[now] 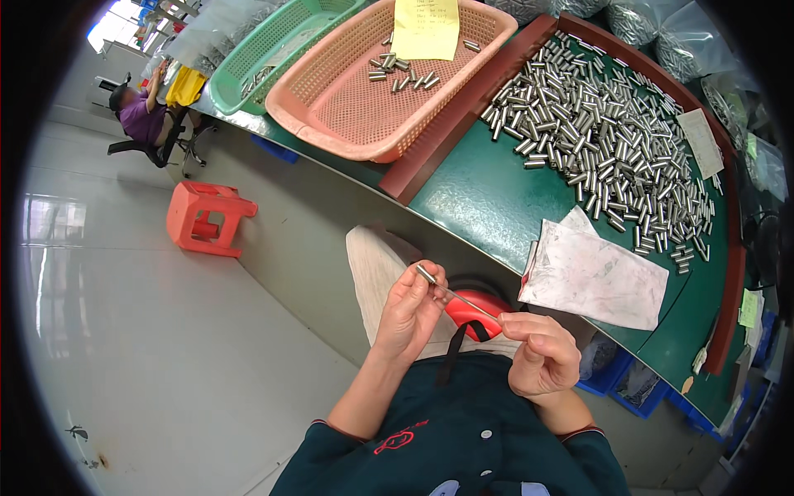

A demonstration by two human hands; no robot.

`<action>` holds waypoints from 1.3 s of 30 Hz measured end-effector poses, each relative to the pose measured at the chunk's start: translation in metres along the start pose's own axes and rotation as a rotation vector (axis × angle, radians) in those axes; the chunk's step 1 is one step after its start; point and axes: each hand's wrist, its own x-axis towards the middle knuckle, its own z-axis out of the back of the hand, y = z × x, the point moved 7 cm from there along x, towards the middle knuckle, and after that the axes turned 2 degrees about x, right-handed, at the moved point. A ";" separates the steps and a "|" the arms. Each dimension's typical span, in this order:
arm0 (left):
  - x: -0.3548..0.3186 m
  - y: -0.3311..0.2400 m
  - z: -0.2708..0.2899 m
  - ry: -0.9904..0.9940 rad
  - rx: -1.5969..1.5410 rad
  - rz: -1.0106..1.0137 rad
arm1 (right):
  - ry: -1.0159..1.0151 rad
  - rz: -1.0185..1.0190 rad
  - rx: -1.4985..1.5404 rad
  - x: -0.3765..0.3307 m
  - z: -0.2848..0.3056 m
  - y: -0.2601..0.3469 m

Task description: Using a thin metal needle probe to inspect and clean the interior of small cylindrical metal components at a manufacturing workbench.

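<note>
My left hand pinches a small shiny metal cylinder between thumb and fingertips, above my lap. In my right hand is the end of a thin metal rod, gripped by the fingertips. The rod slants up from there to the cylinder in my left hand; whether its tip goes inside the cylinder, I cannot tell. A big pile of similar metal cylinders covers the green tabletop ahead to the right. Near its front edge lies a stained white cloth.
A pink plastic basket with several cylinders and a yellow paper stands left of the brown wooden border. Beside it is a green basket. A red stool is on the floor. At far left sits another person.
</note>
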 end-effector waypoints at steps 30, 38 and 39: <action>-0.004 -0.067 -0.035 -0.148 0.672 -0.454 | -0.495 -0.038 -0.067 0.000 0.093 -0.003; 0.038 -0.167 -0.138 -0.212 1.833 -1.213 | -0.692 -0.138 -0.017 -0.008 0.121 -0.017; 0.046 -0.172 -0.139 -0.239 1.859 -1.219 | -0.701 -0.135 -0.016 -0.009 0.121 -0.016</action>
